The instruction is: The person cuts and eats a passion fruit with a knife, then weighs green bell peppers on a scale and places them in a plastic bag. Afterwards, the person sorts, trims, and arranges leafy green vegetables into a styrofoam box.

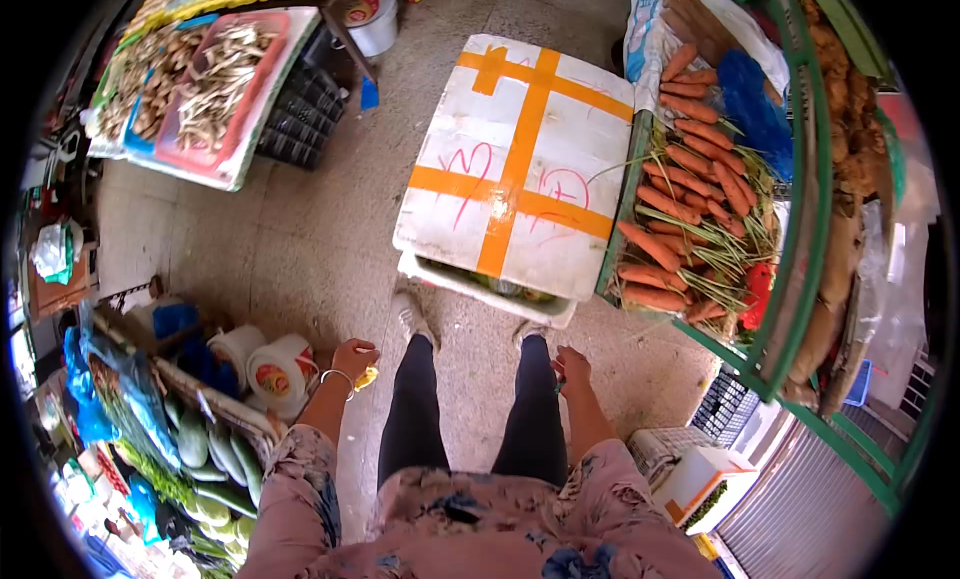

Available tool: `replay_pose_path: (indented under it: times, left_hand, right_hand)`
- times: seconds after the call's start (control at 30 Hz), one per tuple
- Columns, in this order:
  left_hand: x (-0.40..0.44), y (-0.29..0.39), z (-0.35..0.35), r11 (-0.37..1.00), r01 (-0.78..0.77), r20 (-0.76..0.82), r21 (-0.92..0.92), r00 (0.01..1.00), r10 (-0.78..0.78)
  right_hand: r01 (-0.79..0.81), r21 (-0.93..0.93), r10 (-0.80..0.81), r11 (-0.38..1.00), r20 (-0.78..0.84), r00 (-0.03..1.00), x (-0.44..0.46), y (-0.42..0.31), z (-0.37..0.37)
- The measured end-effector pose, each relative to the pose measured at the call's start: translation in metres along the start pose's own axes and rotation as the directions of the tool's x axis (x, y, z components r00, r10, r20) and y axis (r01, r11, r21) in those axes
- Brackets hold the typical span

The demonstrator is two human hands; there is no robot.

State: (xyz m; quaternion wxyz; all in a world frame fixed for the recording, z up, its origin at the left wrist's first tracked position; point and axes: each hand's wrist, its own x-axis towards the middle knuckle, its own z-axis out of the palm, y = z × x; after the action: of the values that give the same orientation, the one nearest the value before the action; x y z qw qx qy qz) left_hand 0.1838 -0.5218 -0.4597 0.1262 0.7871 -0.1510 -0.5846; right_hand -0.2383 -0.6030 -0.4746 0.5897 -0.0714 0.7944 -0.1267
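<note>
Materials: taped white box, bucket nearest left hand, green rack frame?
White box: likely foam, matte, pale thick rim.
Orange tape: likely plastic, glossy highlight.
Bucket: probably plastic, smooth, round rim.
Green frame: perhaps painted metal, slim even-coloured bars; wood possible.

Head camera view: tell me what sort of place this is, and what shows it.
Probably a produce market or greengrocer's shop: loose carrots are heaped beside a green frame, long green gourds or similar vegetables lie on display, and a taped white foam box stands in the walkway.
</note>
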Motion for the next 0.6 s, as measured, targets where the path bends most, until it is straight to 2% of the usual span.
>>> replay_pose_path:
  times: [0.07,0.1,0.13,0.17,0.2,0.23,0.27,0.3,0.33,0.37,0.43,0.47,0.5,0.57,0.6]
  left_hand:
    - [0.043,0.010,0.014,0.999,-0.005,-0.034,0.043,0.999,0.006]
    - [0.058,0.017,0.026,1.000,-0.013,-0.095,0.021,0.995,0.015]
    - [0.076,0.016,0.038,1.000,-0.018,-0.147,0.008,0.989,0.019]
    - [0.101,0.015,0.048,0.999,-0.012,-0.129,0.039,0.992,0.017]
    - [0.133,0.003,0.061,0.982,-0.137,-0.233,0.132,0.958,0.165]
    - [0.148,0.004,0.069,0.962,-0.193,-0.263,0.193,0.935,0.240]
    - [0.160,0.009,0.077,0.936,-0.242,-0.290,0.257,0.904,0.313]
    - [0.156,0.038,0.081,0.961,-0.201,-0.300,0.192,0.920,0.253]
    - [0.157,0.051,0.089,0.980,-0.156,-0.304,0.124,0.934,0.187]
    - [0.164,0.056,0.087,0.977,-0.157,-0.294,0.146,0.936,0.194]
    - [0.177,0.062,0.087,0.985,-0.170,-0.206,0.004,0.964,0.167]
    - [0.179,0.071,0.088,0.975,-0.221,-0.217,0.011,0.952,0.218]
    - [0.187,0.070,0.086,0.975,-0.222,-0.200,0.026,0.954,0.223]
    - [0.205,0.054,0.081,0.971,-0.216,-0.246,0.100,0.940,0.234]
    - [0.199,0.068,0.076,0.978,-0.199,-0.209,-0.063,0.961,0.182]
  right_hand:
    - [-0.029,0.202,0.063,0.979,-0.164,0.984,0.043,-0.003,0.012]
    - [-0.043,0.216,0.081,0.976,-0.173,0.982,0.060,-0.003,0.015]
    - [-0.041,0.342,0.094,0.939,-0.142,0.985,0.076,-0.001,0.016]
    - [-0.036,0.467,0.099,0.884,-0.112,0.989,0.089,-0.002,0.019]
    - [-0.014,0.514,-0.003,0.858,0.032,0.999,0.100,-0.003,0.016]
    - [-0.033,0.531,0.029,0.846,0.015,0.999,0.108,0.002,0.015]
    - [-0.020,0.520,-0.005,0.854,0.046,0.999,0.113,0.003,0.017]
    - [-0.007,0.508,-0.040,0.862,0.082,0.996,0.121,0.004,0.021]
    - [-0.085,0.544,0.062,0.835,0.061,0.996,0.132,0.011,0.021]
    - [-0.093,0.561,0.073,0.823,0.058,0.996,0.142,0.014,0.024]
    - [-0.153,0.563,0.191,0.813,-0.009,0.981,0.154,0.014,0.033]
    - [-0.049,0.575,0.117,0.816,-0.081,0.990,0.150,0.010,0.038]
    - [-0.050,0.590,0.128,0.806,-0.091,0.988,0.142,0.001,0.043]
    - [-0.017,0.448,0.110,0.894,-0.180,0.977,0.127,-0.008,0.047]
    - [0.016,0.460,0.069,0.888,-0.166,0.984,0.119,-0.012,0.054]
